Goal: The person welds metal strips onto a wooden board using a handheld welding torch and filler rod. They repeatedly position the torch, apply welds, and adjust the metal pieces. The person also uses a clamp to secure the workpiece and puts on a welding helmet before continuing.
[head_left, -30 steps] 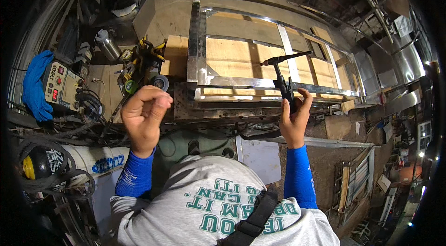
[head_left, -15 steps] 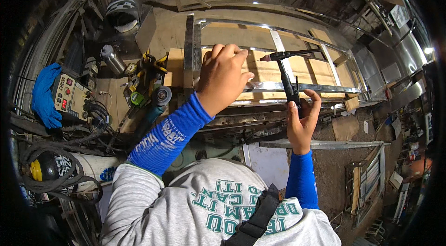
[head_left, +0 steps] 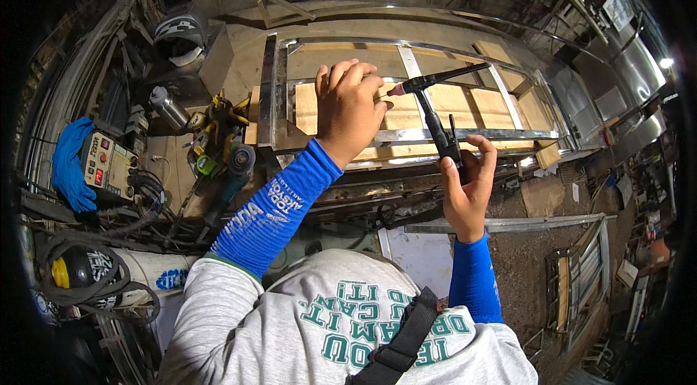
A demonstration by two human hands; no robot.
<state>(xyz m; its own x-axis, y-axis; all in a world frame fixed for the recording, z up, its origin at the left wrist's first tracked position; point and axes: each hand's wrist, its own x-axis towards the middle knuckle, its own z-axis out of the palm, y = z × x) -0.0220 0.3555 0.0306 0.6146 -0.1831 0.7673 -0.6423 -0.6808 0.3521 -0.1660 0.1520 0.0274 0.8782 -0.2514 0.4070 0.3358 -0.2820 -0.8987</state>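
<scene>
My right hand (head_left: 470,185) grips a black TIG welding torch (head_left: 433,123) by its lower handle, with the thumb and fingers wrapped round it. The torch's head lies crosswise, its long back cap pointing right and its pink nozzle (head_left: 396,90) facing left. A thin tungsten electrode (head_left: 382,96) sticks out of the nozzle. My left hand (head_left: 350,110) is at its tip, the thumb and forefinger closed on it; the contact itself is partly hidden. Beneath both hands lies a shiny rectangular metal tube frame (head_left: 428,135) with crossbars.
Wooden planks (head_left: 428,105) lie under the frame. To the left are an angle grinder (head_left: 239,163), yellow-handled tools, a steel flask (head_left: 169,107), and a welding machine (head_left: 109,163) with blue gloves (head_left: 74,167). A welding helmet (head_left: 179,38) sits behind; a gas cylinder (head_left: 152,265) lies at lower left.
The torch and my right hand have shifted slightly left. My left thumb and forefinger have come together at the electrode's tip, which stood apart from them before. The view has turned a little.
</scene>
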